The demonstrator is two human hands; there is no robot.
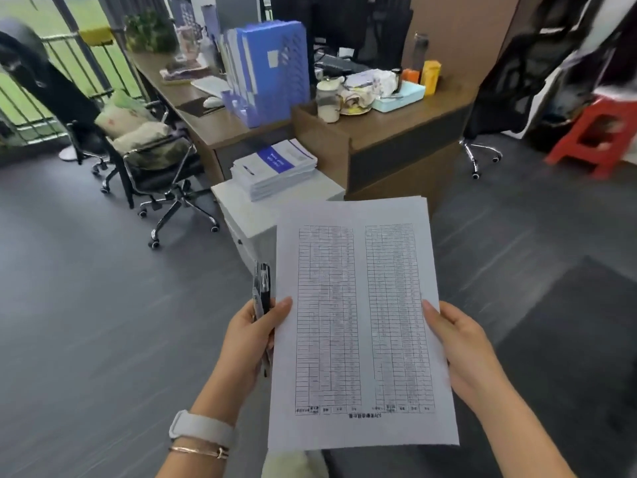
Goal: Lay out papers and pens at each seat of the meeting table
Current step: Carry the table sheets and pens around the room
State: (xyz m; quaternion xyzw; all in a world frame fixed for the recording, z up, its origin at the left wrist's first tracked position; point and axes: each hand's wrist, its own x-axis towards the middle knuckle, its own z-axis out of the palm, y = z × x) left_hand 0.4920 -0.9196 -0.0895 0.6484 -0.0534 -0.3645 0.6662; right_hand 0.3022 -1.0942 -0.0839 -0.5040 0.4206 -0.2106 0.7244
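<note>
I hold a stack of white papers [358, 322] printed with two columns of table grid, flat in front of me over the grey floor. My left hand [251, 339] grips the stack's left edge with the thumb on top, and the same hand clasps a few pens [262, 288] that stick up beside the papers. My right hand [462, 346] grips the stack's right edge, thumb on top. No meeting table is in view.
A white drawer cabinet [251, 215] stands just ahead, bearing a pile of blue-and-white booklets [275, 167]. Brown desks [396, 125] with blue file holders [272, 67] and clutter lie behind. Office chairs [155, 167] stand at left, a red stool [599, 136] at right.
</note>
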